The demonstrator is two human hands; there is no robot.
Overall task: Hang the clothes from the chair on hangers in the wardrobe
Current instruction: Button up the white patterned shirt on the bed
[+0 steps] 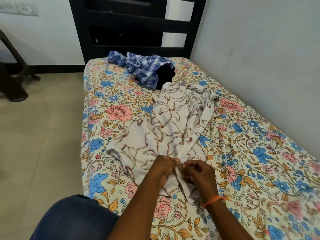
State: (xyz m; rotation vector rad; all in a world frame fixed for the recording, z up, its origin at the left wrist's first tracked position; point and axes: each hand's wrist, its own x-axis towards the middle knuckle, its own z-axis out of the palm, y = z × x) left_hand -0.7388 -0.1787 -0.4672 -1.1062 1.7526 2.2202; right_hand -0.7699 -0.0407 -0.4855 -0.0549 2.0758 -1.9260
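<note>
A white shirt with a brown vine print [166, 122] lies spread and rumpled along the middle of the bed [259, 153], its collar end toward 12 o'clock and its hem end drawn down toward 6 o'clock, where both hands meet. The left hand [163, 166] has its fingers curled around a fold of the fabric at the front edge, and the right hand [200, 172], just beside it at 3 o'clock, pinches the same strip of cloth between thumb and fingertips; the two hands are nearly touching, with a narrow band of fabric running down between them (whether a button sits under the fingers is too blurred to tell). An orange thread band [213, 200] circles the right wrist. Beyond the white shirt, toward 12 o'clock near the head of the bed, a blue checked shirt [140, 66] lies crumpled, and a black garment [165, 75] rests against its 3 o'clock side, touching the top of the white shirt. A dark wooden headboard [131, 25] stands behind them against a pale wall [259, 49]. The bed carries a floral sheet in pink, blue and orange. At 9 o'clock, on the tiled floor [34, 135], part of a dark wooden piece of furniture [12, 80] shows at the edge.
</note>
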